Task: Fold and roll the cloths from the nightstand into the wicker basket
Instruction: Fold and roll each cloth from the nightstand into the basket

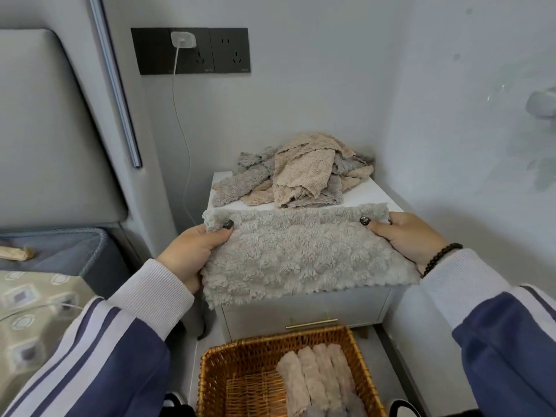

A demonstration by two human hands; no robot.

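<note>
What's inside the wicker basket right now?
Rolled cloths lie side by side along the right of the wicker basket; the left floor is bare weave. The frame edge cuts off its near end.

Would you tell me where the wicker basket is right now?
In the head view the wicker basket sits on the floor at bottom centre, directly in front of the nightstand, with rolled cloths lined up in its right half.

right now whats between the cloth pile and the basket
In the head view, the grey cloth held by the left hand and right hand, then the nightstand drawer front.
</note>
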